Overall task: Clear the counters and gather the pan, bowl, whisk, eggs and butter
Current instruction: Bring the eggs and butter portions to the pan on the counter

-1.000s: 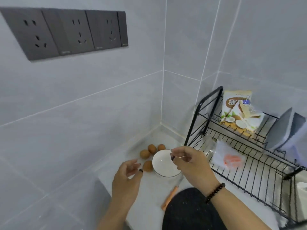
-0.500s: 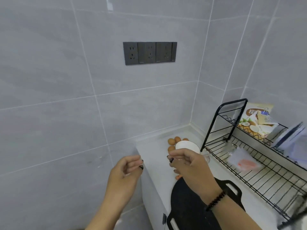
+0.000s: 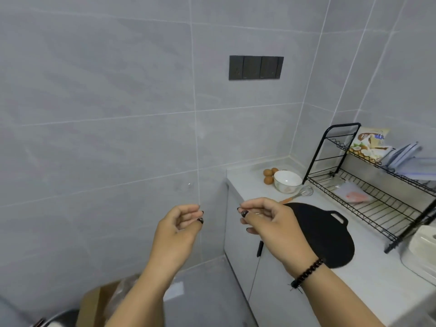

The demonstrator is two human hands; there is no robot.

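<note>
Stepped back from the bench [image 3: 368, 274] since a second ago, so both hands were off it now.

Left hand [image 3: 177, 228] and right hand [image 3: 266, 220] hung in the air, fingers loosely curled, holding nothing I could make out. Eggs [image 3: 269, 175], white bowl [image 3: 287, 181], whisk [image 3: 297, 194] and black pan [image 3: 328, 234] sat grouped on the bench by the dish rack [image 3: 377, 199]; couldn't spot any butter. Risk, I reckoned: loose eggs rolling off if the bowl got nudged, and that pan overhanging the front edge.
</note>
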